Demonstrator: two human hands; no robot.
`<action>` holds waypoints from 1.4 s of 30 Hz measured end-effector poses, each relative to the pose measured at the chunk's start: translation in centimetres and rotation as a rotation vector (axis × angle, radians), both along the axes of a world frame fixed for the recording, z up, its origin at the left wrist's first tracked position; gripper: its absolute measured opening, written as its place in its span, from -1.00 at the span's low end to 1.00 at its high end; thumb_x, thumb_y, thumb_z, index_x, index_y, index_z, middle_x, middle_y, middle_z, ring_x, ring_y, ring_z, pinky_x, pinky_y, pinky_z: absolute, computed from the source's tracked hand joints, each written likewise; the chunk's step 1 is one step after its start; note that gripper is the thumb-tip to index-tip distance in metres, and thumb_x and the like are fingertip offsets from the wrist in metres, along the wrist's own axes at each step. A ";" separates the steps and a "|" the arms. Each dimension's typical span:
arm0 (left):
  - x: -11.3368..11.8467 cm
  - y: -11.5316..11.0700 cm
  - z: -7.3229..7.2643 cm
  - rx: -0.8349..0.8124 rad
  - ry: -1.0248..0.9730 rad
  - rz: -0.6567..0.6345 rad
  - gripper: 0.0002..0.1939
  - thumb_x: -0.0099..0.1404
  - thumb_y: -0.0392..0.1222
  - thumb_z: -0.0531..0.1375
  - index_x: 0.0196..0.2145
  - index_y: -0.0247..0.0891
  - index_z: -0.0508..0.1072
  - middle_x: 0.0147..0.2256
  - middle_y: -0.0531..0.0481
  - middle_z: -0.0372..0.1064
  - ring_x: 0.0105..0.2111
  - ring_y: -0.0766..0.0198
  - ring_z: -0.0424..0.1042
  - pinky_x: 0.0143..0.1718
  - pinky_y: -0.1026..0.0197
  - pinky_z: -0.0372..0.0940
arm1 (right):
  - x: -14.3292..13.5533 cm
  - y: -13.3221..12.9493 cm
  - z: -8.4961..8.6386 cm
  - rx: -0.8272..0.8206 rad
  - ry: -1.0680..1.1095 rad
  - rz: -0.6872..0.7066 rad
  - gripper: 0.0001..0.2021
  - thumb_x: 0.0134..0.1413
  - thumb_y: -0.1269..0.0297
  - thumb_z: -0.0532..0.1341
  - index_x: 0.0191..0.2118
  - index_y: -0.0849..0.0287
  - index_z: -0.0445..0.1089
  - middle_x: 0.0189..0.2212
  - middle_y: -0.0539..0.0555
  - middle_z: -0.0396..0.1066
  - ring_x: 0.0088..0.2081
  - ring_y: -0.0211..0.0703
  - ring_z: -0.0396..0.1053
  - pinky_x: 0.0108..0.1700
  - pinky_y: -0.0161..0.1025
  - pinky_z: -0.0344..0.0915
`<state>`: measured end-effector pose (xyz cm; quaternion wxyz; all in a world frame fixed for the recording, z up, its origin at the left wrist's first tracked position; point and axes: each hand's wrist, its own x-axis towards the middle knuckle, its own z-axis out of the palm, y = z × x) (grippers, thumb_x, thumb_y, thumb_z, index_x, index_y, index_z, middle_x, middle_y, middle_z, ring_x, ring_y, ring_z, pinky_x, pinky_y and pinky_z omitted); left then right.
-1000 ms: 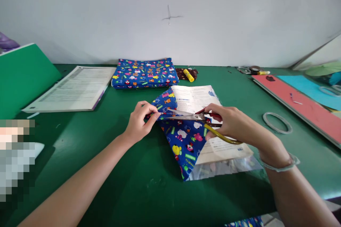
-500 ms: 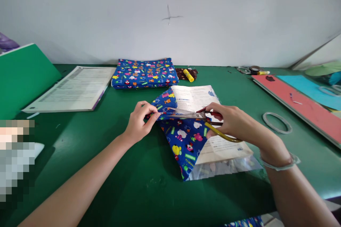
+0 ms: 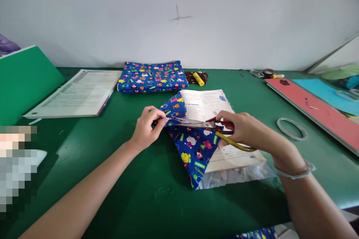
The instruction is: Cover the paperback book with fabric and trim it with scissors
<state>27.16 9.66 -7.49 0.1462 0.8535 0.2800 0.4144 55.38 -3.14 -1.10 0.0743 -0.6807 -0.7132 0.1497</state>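
Observation:
A booklet with printed pages (image 3: pixel 207 102) lies on the green table (image 3: pixel 140 201), partly wrapped in blue cartoon-patterned fabric (image 3: pixel 193 149). The fabric's edge is pinched between the thumb and fingers of my left hand (image 3: pixel 150 126), left of the booklet. My right hand (image 3: pixel 238 130) holds scissors (image 3: pixel 200 123) by their handles, one dark red and one yellow. Their blades lie nearly closed across the fabric and point at my left fingertips. Clear plastic (image 3: pixel 238 177) sticks out below the booklet's lower edge.
Behind are a folded blue patterned cloth (image 3: pixel 153 76) and a yellow glue stick (image 3: pixel 198 79). Left: an open book (image 3: pixel 75 93) and a green board (image 3: pixel 28 82). Right: a tape roll (image 3: pixel 291 129) and a red folder (image 3: pixel 314 108). A pixelated area covers the left edge.
The scissor blades have come closer together, and the fingers of my right hand have closed slightly on the handles. My left hand has stayed in place.

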 end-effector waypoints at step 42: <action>0.1 0.0 0.0 -0.011 -0.024 0.008 -0.87 0.32 -0.17 0.12 -0.40 -0.20 0.35 -0.44 0.03 0.37 -0.33 0.27 0.39 -0.36 0.28 0.29 | -0.1 0.0 0.0 0.123 -0.113 0.032 -0.47 -0.13 -0.34 0.19 -0.33 0.07 0.39 -0.65 -0.09 0.32 -0.62 -0.29 0.17 -0.53 -0.31 -0.02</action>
